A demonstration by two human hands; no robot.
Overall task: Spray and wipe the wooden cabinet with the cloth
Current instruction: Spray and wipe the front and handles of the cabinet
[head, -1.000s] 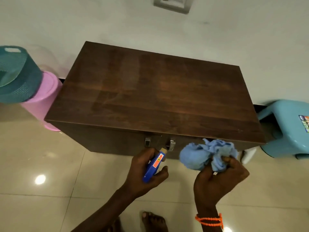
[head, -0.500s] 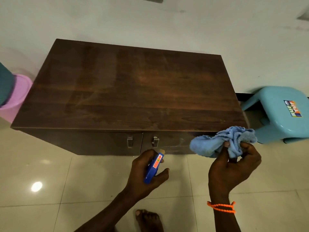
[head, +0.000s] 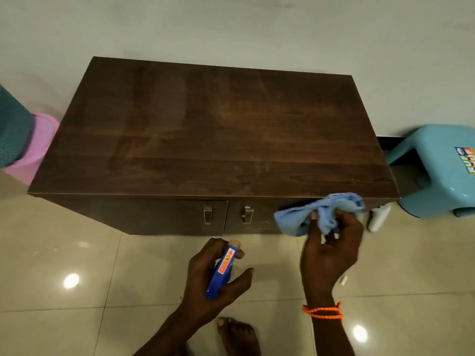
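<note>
A dark brown wooden cabinet [head: 213,134] stands against the wall, with two doors and metal handles on its front. My left hand [head: 205,286] is wrapped around a blue spray bottle [head: 223,271], nozzle pointing toward the cabinet's front, a little in front of the doors. My right hand [head: 331,250] grips a bunched light blue cloth [head: 318,214] at the cabinet's front right edge. An orange cord bracelet circles my right wrist.
A pink bin [head: 33,147] with a teal basket [head: 12,127] on it stands left of the cabinet. A light blue plastic stool [head: 442,176] is at the right, and a white object [head: 377,217] lies on the tiled floor beside it. My bare foot [head: 239,335] is below.
The view has shifted so the cabinet sits a bit more to the right and farther down. Both hands keep their hold; the cloth stays at the front right edge.
</note>
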